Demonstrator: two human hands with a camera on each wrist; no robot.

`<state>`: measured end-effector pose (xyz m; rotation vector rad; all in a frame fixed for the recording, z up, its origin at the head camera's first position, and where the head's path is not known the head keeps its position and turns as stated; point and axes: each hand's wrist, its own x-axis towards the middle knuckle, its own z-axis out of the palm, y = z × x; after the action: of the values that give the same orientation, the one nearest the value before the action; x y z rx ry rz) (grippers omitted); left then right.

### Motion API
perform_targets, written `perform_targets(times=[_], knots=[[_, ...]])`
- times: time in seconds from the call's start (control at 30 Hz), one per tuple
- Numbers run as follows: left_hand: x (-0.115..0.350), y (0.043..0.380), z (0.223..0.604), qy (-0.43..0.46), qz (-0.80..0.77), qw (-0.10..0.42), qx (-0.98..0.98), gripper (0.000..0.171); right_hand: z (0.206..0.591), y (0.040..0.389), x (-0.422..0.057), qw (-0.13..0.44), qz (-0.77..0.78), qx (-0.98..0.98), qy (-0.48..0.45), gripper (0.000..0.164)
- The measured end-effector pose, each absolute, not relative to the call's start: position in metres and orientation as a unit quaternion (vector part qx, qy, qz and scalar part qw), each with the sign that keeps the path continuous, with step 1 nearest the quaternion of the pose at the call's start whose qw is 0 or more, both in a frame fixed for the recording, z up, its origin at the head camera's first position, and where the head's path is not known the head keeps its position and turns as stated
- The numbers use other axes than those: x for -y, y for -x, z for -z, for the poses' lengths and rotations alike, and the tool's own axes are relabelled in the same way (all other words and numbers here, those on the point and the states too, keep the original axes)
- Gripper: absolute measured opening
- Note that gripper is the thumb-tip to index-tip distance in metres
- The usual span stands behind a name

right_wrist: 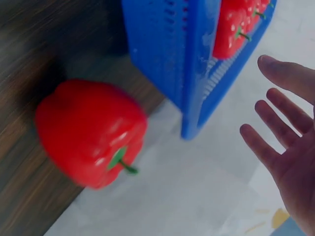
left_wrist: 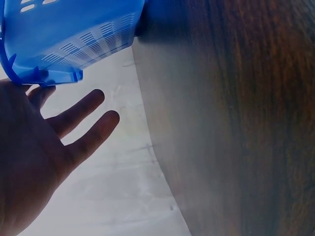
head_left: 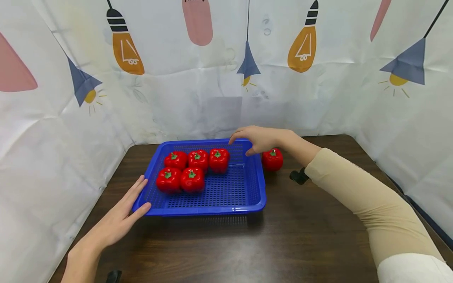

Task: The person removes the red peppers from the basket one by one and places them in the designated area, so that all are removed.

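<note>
A blue plastic basket (head_left: pixel 230 200) with a perforated floor stands on the table, several red bell peppers (head_left: pixel 192 180) grouped in its left and back part. At the basket's left rim rests my left hand (head_left: pixel 118 220), fingers and thumb spread; in the left wrist view its fingers extend beside the basket's outer wall (left_wrist: pixel 93 29). Above the basket's back right corner hovers my right hand (head_left: pixel 260 138), its fingers apart with nothing between them. One more red bell pepper (head_left: pixel 272 159) sits on the table just outside the basket's right wall, and the right wrist view shows this pepper (right_wrist: pixel 91 132) with its green stem.
The dark wooden table (head_left: pixel 226 247) ends at a white curtain (head_left: pixel 198 102) printed with lamps and bulbs, which hangs behind it and on both sides. A black strap end (head_left: pixel 299 176) dangles by the right wrist.
</note>
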<state>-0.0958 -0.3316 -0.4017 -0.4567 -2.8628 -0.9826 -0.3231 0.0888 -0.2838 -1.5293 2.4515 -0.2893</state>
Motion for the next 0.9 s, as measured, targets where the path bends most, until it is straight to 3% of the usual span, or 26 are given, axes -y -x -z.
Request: perform_targets(times=[0.9], knots=[[0.331,0.096,0.405,0.151,0.339,0.045,0.928,0.072,0.300,0.322,-0.011,0.165,0.053,-0.813,0.557,0.057]])
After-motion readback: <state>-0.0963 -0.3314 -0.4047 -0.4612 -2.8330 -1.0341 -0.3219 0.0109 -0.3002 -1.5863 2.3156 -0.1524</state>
